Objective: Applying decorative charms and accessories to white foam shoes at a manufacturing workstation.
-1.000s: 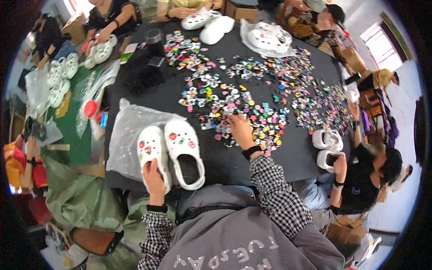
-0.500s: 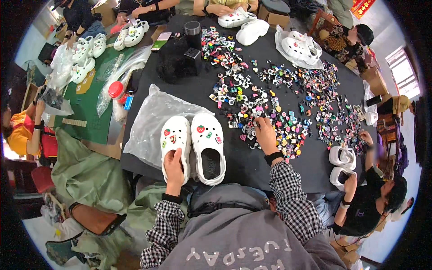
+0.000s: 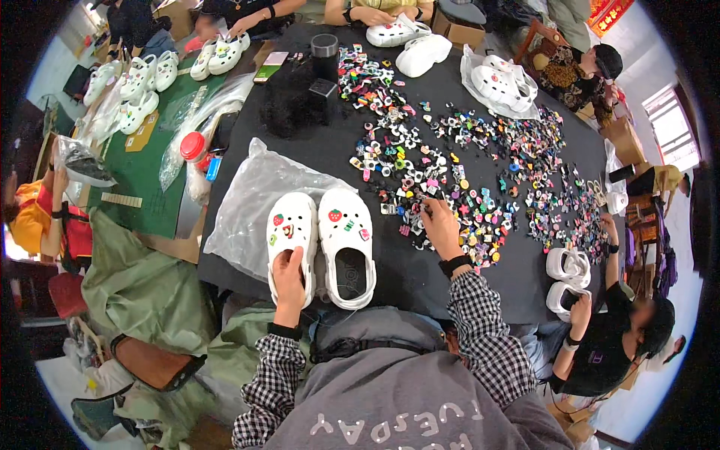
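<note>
A pair of white clogs stands side by side on the black table before me, toes away from me. My left hand [image 3: 290,283] grips the left clog [image 3: 294,214], thumb inside its heel opening. Both it and the right clog [image 3: 339,236] carry small charms, a red strawberry among them. Beneath their front part lies a clear plastic bag [image 3: 244,199]. My right hand [image 3: 441,229] is at the near edge of a spread of colourful shoe charms [image 3: 480,225], fingers bent and close together. Whatever sits between those fingertips is too small to make out.
More white clogs [image 3: 424,54] stand at the far edge, in a bag [image 3: 502,82] at the far right, and beside a co-worker [image 3: 615,337] on the right. A dark tumbler [image 3: 324,56] and a red-lidded jar [image 3: 193,147] stand left. Other people sit around.
My right hand has shifted slightly to the left within the charms. The left hand and the pair of clogs stay in place. The right-hand co-worker's far hand has moved a little.
</note>
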The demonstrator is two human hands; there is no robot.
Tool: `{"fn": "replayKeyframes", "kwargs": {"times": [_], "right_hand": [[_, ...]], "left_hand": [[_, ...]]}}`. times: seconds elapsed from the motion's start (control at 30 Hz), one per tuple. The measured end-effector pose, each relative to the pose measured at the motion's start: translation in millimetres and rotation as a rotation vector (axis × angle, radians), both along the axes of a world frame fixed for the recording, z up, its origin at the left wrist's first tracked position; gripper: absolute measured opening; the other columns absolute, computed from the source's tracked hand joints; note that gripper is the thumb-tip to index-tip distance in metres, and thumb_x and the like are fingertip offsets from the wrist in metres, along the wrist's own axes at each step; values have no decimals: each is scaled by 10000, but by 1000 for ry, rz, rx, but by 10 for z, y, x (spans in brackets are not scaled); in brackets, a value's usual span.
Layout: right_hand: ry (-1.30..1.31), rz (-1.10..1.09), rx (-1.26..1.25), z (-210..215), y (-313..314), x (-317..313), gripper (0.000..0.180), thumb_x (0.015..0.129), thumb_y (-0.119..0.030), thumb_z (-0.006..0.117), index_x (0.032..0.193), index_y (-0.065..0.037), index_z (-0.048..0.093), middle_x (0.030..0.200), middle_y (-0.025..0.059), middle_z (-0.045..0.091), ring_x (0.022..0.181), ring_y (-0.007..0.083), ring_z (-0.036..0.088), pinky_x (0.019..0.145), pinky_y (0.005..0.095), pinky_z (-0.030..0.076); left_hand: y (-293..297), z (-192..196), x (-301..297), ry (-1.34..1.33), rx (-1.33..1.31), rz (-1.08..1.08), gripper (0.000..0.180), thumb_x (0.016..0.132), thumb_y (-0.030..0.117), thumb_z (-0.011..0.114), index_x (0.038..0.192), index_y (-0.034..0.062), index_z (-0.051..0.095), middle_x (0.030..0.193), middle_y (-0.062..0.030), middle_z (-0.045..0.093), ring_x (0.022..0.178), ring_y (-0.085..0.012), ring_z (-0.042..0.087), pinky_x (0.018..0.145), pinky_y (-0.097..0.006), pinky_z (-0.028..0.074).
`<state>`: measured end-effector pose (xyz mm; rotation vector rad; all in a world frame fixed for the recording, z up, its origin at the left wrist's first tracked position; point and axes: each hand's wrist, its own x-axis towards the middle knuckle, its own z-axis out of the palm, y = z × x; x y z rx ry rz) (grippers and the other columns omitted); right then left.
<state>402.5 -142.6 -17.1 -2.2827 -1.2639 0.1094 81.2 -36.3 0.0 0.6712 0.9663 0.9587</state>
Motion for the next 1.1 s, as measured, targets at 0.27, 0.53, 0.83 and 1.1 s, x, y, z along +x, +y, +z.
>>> {"fn": "replayKeyframes", "kwargs": {"times": [0.27,0.53,0.83,1.1], "right_hand": [[-45,-9,-7,-2,1,-9,223,803,-140,630,1019,-105,585,932,121,592,740,337,618,613,435,504],[23,10,62,-53,-10,46,172,811,-71,588,982,-73,574,912,129,606,721,328,617,594,412,499],[208,-14,96,-34,-54,68,212,811,-55,601,1021,-24,592,926,158,602,810,289,619,677,375,510],[238,-20,156,-30,-106,92,195,812,-32,597,1005,-6,607,923,156,589,769,266,629,654,340,532]], "left_hand": [[-10,-35,-38,68,-7,-25,200,909,117,588,1031,-41,584,986,-32,608,857,-102,543,771,-261,426],[-14,105,29,129,20,-18,123,904,148,585,863,33,581,785,17,564,661,-67,485,593,-245,389],[-3,0,-28,128,-7,-45,174,896,115,598,973,-42,598,921,-26,613,815,-100,535,734,-264,415],[-20,40,-12,19,2,-22,176,899,107,598,1003,-35,595,972,-27,616,852,-105,547,768,-262,421]]}}
